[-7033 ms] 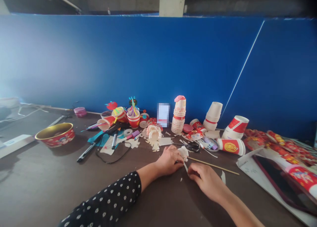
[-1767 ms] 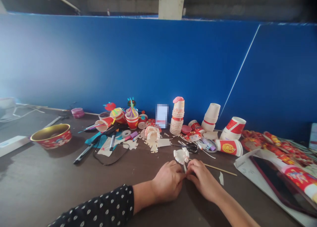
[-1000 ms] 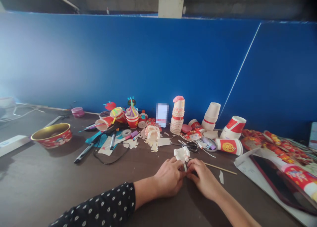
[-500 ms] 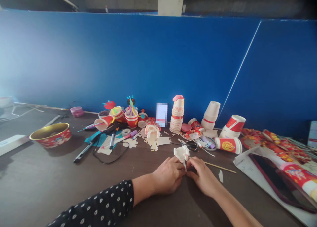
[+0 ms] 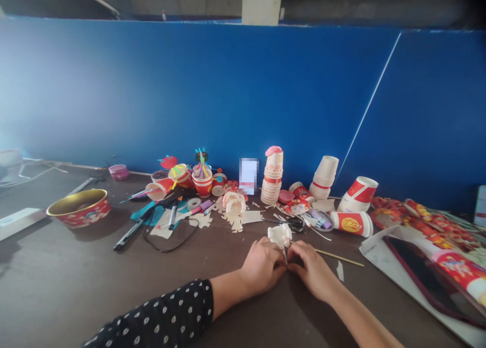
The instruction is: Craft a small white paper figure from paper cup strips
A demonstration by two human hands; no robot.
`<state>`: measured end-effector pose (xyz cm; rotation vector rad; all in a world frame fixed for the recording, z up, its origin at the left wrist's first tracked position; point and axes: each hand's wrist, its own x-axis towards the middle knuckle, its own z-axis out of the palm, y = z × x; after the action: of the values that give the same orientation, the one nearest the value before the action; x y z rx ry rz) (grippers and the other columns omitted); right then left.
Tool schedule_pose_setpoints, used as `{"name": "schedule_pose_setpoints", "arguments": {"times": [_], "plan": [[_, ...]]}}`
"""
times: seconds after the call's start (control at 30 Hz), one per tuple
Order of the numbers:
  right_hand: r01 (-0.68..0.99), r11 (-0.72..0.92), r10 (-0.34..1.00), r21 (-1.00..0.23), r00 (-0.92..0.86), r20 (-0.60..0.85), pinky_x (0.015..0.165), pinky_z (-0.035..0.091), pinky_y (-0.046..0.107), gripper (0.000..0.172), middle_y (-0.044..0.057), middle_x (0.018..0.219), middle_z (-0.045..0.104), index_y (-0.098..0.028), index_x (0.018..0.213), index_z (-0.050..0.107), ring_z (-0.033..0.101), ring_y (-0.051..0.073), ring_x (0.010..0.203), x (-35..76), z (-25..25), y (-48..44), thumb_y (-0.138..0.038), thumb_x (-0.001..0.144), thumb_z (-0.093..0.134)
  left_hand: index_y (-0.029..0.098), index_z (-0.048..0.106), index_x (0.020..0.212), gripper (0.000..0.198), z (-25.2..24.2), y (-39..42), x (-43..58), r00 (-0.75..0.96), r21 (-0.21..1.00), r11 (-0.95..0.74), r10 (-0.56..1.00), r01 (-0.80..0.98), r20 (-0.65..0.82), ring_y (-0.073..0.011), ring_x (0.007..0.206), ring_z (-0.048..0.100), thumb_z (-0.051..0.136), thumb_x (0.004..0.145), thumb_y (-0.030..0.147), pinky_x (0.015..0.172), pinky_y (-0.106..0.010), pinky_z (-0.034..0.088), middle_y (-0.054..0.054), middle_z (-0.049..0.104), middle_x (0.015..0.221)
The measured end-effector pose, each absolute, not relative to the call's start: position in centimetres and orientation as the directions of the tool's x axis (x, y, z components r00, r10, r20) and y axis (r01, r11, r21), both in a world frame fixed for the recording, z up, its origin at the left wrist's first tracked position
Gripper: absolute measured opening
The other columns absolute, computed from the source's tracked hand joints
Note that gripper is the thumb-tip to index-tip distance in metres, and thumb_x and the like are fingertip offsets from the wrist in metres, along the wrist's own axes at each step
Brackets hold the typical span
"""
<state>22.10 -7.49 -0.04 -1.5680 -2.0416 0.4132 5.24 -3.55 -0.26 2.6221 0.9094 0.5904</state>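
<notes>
Just above the tabletop in the head view, a curled white paper piece (image 5: pixel 279 233) rises past my fingertips. My left hand (image 5: pixel 262 268) closes on its lower end from the left, fingers bent. From the other side my right hand (image 5: pixel 312 268) pinches the same end, thumb and fingertips almost meeting the left ones. A narrow white strip shows between the hands; the fingers hide the rest. Behind my right hand a thin wooden stick (image 5: pixel 340 258) lies slanted, its left end hidden. A small white paper scrap (image 5: pixel 339 271) rests right of that hand.
Black-handled scissors (image 5: pixel 296 224) and a cut, fringed cup shape (image 5: pixel 234 206) lie beyond my hands. Stacked paper cups (image 5: pixel 272 178) stand behind them. A red and gold bowl (image 5: pixel 79 208) sits left; a dark tablet (image 5: pixel 427 277) lies right. A blue partition (image 5: pixel 235 94) closes the back.
My left hand has shifted slightly right, its fingertips now closer to my right hand. The right hand and the paper piece stay nearly where they were.
</notes>
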Motion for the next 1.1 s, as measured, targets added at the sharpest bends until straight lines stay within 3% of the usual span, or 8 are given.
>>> {"name": "schedule_pose_setpoints", "arguments": {"times": [0.63, 0.9, 1.1], "plan": [[0.812, 0.284, 0.958, -0.510, -0.227, 0.172, 0.083, 0.042, 0.030, 0.022, 0.006, 0.103, 0.059, -0.022, 0.077, 0.067, 0.056, 0.019, 0.093, 21.8, 1.5, -8.8, -0.018, 0.080, 0.046, 0.019, 0.061, 0.073, 0.008, -0.1, -4.2, 6.2, 0.646, 0.411, -0.666, 0.734, 0.623, 0.210, -0.0208, 0.093, 0.050, 0.054, 0.076, 0.021, 0.081, -0.035, 0.040, -0.001, 0.063, 0.091], [0.836, 0.418, 0.908, -0.356, -0.377, 0.181, 0.083, 0.041, 0.032, 0.031, 0.007, 0.096, 0.060, -0.021, 0.086, 0.068, 0.053, 0.020, 0.092, 21.6, 2.2, -9.8, -0.014, 0.084, 0.038, 0.019, 0.062, 0.074, 0.009, -0.2, -4.1, 6.0, 0.658, 0.424, -0.686, 0.714, 0.591, 0.238, -0.0206, 0.092, 0.051, 0.053, 0.076, 0.019, 0.083, -0.035, 0.039, -0.002, 0.064, 0.089], [0.856, 0.430, 0.902, -0.286, -0.399, 0.162, 0.084, 0.041, 0.032, 0.033, 0.008, 0.098, 0.060, -0.020, 0.090, 0.068, 0.053, 0.021, 0.094, 21.5, 2.1, -9.8, -0.010, 0.082, 0.037, 0.019, 0.062, 0.075, 0.011, -0.4, -4.0, 5.6, 0.674, 0.455, -0.704, 0.691, 0.545, 0.261, -0.0213, 0.092, 0.051, 0.053, 0.070, 0.015, 0.084, -0.035, 0.040, -0.003, 0.065, 0.087]]}}
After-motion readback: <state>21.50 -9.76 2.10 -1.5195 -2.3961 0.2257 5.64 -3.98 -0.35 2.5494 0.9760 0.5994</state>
